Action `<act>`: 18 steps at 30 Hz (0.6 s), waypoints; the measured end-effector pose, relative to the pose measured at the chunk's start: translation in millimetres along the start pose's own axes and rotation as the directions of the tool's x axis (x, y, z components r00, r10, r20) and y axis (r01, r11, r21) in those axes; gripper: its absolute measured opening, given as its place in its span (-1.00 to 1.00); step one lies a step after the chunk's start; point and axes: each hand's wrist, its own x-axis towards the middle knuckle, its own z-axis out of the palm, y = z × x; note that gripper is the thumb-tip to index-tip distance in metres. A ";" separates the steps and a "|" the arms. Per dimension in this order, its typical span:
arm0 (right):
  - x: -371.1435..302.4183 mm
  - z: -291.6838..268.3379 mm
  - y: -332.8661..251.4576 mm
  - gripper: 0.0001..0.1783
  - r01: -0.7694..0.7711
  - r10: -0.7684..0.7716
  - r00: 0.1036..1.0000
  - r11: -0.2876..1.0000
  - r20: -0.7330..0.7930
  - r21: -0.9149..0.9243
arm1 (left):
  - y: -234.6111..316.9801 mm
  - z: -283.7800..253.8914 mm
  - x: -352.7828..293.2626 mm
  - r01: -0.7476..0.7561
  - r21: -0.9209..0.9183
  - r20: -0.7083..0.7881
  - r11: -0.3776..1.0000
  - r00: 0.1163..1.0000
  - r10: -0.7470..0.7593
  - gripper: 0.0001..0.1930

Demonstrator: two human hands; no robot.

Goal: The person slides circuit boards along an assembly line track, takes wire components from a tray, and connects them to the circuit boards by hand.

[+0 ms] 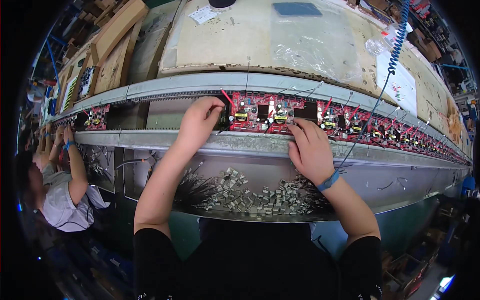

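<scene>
A row of red circuit boards (255,120) with yellow-labelled transformers and upright wires lies along a metal rail track. My left hand (200,122) is at the left end of this row, closed, its fingertips curled together beside a dark board edge; whatever they may hold is hidden. My right hand (312,152) lies over the near edge of the boards, its fingertips touching a board near a dark square part (306,111). Its fingers are stretched out and the thumb stands apart. A blue wrist strap (328,180) circles my right wrist.
Below the rail, a metal tray (345,200) holds small silvery metal parts (235,192) and bundles of black wires (192,192). A blue coiled cord (397,42) hangs at right. Beyond the rail are a worktop (225,45) and plastic film (320,55). A co-worker (65,195) works at left.
</scene>
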 end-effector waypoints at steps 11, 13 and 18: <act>-0.9 -0.3 -4.6 -0.54 -0.008 0.009 1.000 0.999 0.007 -0.052 | 76.4 -82.8 -94.6 -0.089 0.580 0.017 0.810 0.995 0.097 -0.84; -1.1 3.3 -4.1 -0.54 -0.005 0.006 1.000 0.997 0.015 -0.076 | 64.3 -78.3 -120.3 -0.055 0.602 0.067 0.796 0.998 0.018 -0.85; 0.8 -3.3 -6.1 -0.53 -0.002 0.004 1.000 0.996 0.018 -0.093 | 46.2 -68.0 -162.3 -0.022 0.550 0.277 0.835 0.948 -0.157 -0.79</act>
